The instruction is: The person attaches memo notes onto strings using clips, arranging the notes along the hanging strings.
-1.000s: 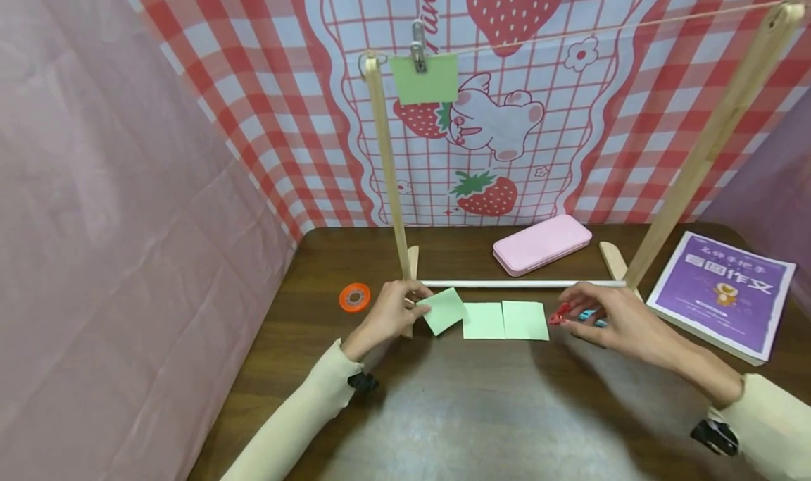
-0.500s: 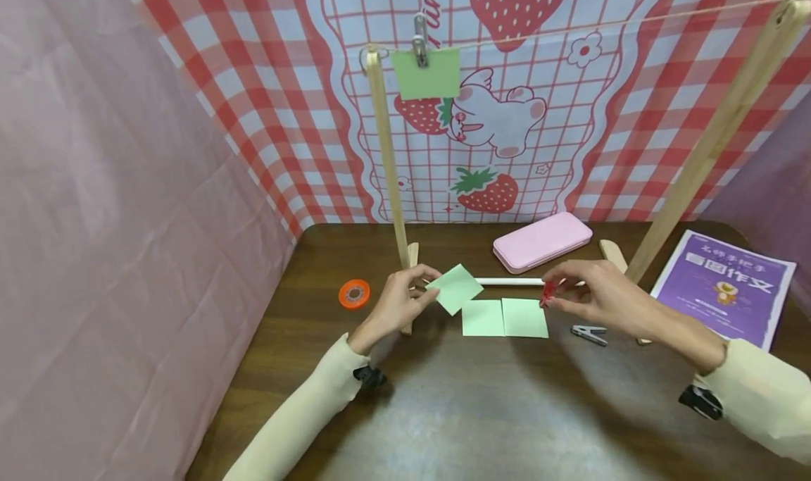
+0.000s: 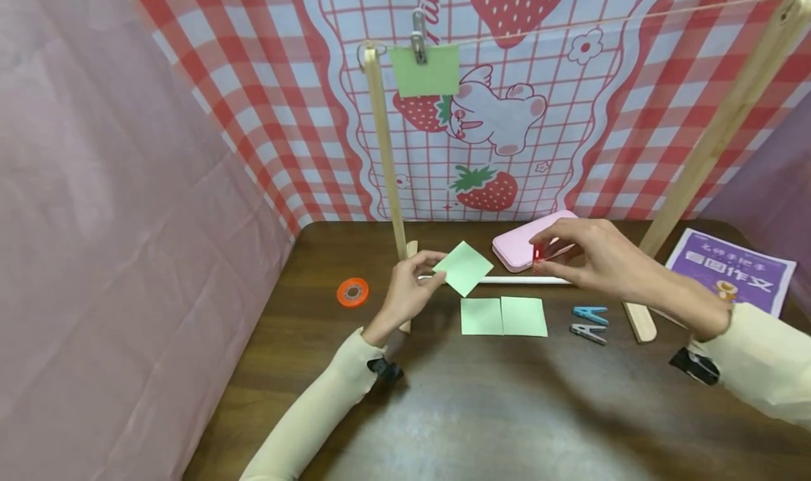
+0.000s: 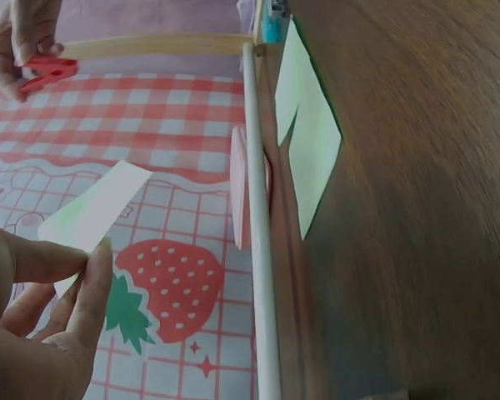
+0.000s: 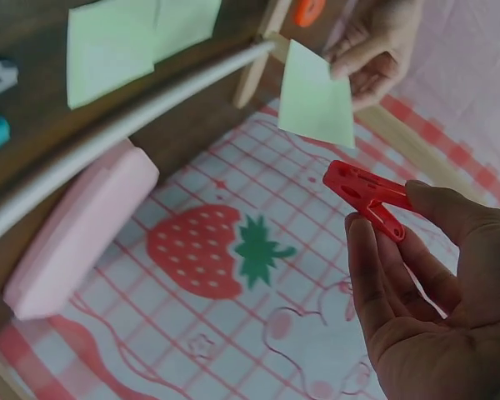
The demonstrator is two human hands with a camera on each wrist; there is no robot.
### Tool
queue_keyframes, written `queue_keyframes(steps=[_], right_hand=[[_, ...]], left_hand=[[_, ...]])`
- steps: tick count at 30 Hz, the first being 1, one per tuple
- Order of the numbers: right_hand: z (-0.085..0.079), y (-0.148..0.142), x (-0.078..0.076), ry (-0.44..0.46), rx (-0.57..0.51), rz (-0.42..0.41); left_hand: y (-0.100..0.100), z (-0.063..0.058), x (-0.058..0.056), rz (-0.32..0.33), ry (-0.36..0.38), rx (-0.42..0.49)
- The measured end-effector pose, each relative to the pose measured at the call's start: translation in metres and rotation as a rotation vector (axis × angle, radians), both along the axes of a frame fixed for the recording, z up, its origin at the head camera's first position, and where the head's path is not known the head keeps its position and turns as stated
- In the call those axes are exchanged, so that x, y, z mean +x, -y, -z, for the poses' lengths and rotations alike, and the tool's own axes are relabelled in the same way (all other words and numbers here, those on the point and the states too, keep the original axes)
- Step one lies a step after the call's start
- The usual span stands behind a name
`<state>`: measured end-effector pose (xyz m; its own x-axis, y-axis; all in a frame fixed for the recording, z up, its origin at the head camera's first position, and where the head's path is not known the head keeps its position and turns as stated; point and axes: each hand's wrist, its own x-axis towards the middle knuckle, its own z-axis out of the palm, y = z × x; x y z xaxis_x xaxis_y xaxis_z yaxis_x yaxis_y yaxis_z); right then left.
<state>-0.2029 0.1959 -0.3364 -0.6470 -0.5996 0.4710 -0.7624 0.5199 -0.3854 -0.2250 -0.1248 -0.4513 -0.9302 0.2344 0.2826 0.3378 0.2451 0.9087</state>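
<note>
Between thumb and fingers, my left hand (image 3: 410, 287) pinches a green sticky note (image 3: 464, 268) by one corner, raised above the table. My right hand (image 3: 598, 255) pinches a red clothespin (image 5: 362, 196) by its handle ends, level with the pink case in the head view. Two more green notes (image 3: 503, 317) lie side by side on the table below. To their right are a blue clothespin (image 3: 590, 315) and a grey clothespin (image 3: 588, 333). Up on the string (image 3: 608, 23), a grey clothespin (image 3: 419, 41) holds another green note (image 3: 426, 76) near the left post.
A wooden frame has a left post (image 3: 385, 150), a right post (image 3: 722, 129) and a white crossbar (image 3: 526, 280) low down. Behind the bar lies a pink case (image 3: 522, 245). An orange tape roll (image 3: 352, 292) is at left, a purple book (image 3: 735, 266) at right.
My left hand has lifted the note up and to the right. My right hand has raised the red clothespin up and left from near the table, uncovering the blue and grey clothespins.
</note>
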Motion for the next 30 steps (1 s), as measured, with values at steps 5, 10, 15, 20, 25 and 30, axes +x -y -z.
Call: queue_keyframes(steps=[5,10,15,20,25,30], right_hand=[[-0.022,0.004,-0.003,-0.031,0.033,-0.004],[-0.044,0.01,-0.002,-0.029,0.033,0.071],[-0.066,0.014,-0.003,-0.081,0.01,0.096],[-0.089,0.016,-0.006,-0.124,-0.014,0.081],[-0.108,0.022,-0.008,-0.153,-0.057,0.082],[-0.125,0.03,-0.012,-0.166,-0.09,0.085]], left_hand=[[-0.007,0.001,-0.002,-0.037,-0.008,0.105],[-0.014,-0.007,-0.007,-0.072,0.01,0.22],[-0.021,-0.017,-0.011,-0.074,0.024,0.274],[-0.032,-0.03,-0.015,-0.036,0.063,0.362],[-0.039,-0.042,-0.023,-0.035,0.087,0.431],[-0.046,-0.054,-0.033,-0.037,0.097,0.531]])
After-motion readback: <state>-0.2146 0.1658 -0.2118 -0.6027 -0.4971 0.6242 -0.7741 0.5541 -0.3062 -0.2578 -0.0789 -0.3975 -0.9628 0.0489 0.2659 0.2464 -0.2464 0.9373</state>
